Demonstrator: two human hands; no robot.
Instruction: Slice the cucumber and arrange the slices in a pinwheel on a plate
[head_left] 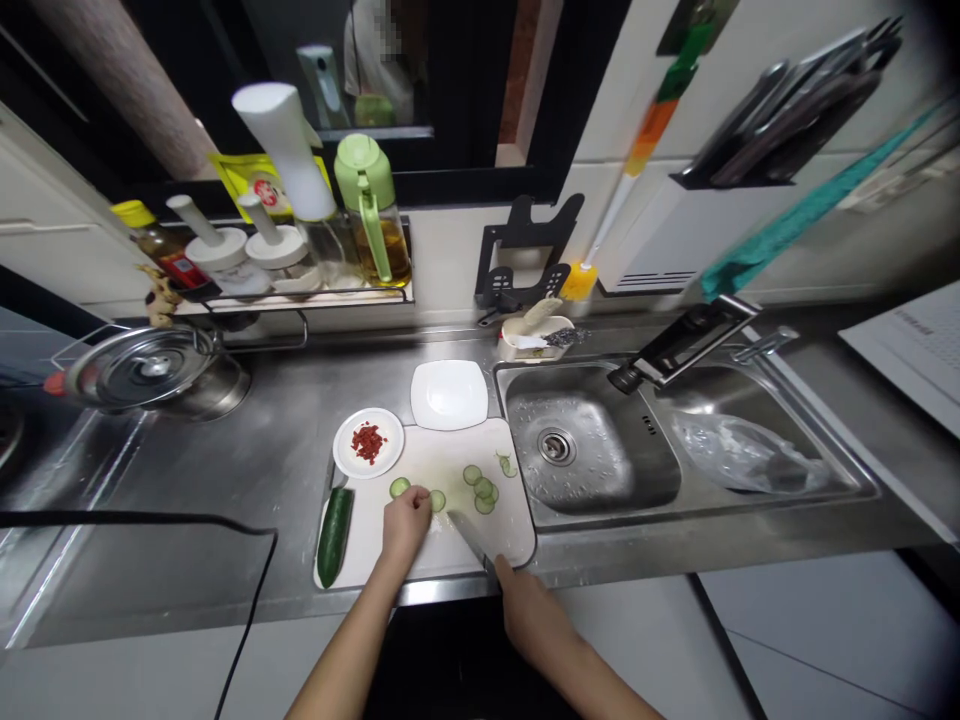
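My right hand (532,612) is closed around the handle of a kitchen knife (474,537), whose blade points up and left over the white cutting board (457,562). My left hand (407,522) is on the board with its fingers curled together. Its fingertips are right beside a cucumber slice (437,500); whether they grip anything is hidden. Another slice (400,487) shows just behind that hand. Several overlapping slices (484,490) lie at the board's right, with thin peel-like pieces (506,464) near the corner. A dark green cucumber piece (334,538) rests along the left edge.
A round plate with chopped red bits (367,443) overlaps the board's back left corner. Behind the board is a white square dish (449,394). On the right is a double sink (585,440) holding a plastic bag (739,455). A lidded pot (161,370) stands left.
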